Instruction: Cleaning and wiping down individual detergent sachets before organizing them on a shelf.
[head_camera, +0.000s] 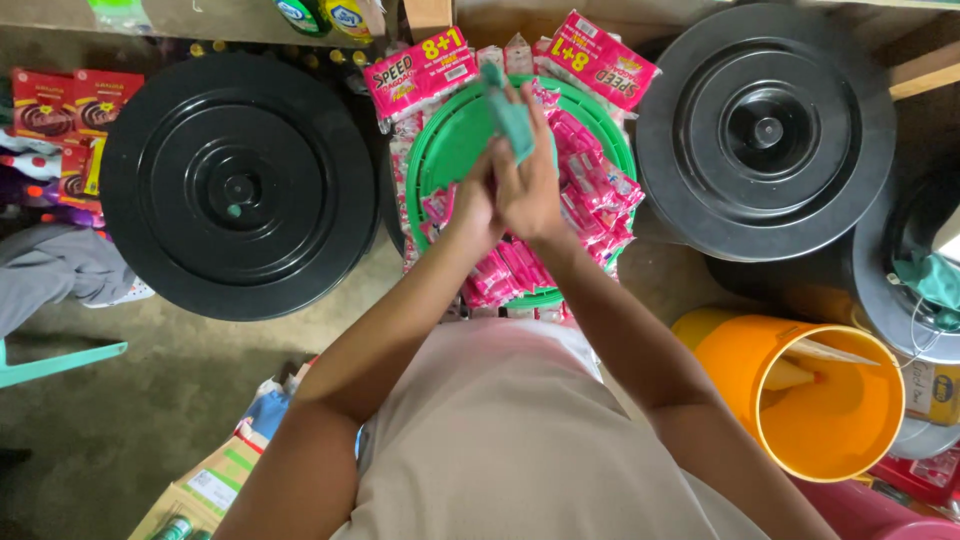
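My left hand (474, 205) and my right hand (530, 185) are pressed together in front of me, both closed on a small teal-green packet (511, 115) that sticks up from between the fingers. They hover over a round green lid (450, 140) piled with strips of pink sachets (590, 190). Two larger pink sachet packs (420, 72) lie at the far side of the lid.
A big black bin lid (238, 185) lies to the left, another black lid (766, 128) to the right. An orange bucket (830, 400) stands at lower right, cardboard boxes (215, 480) at lower left. Red packets (60, 115) line the far left.
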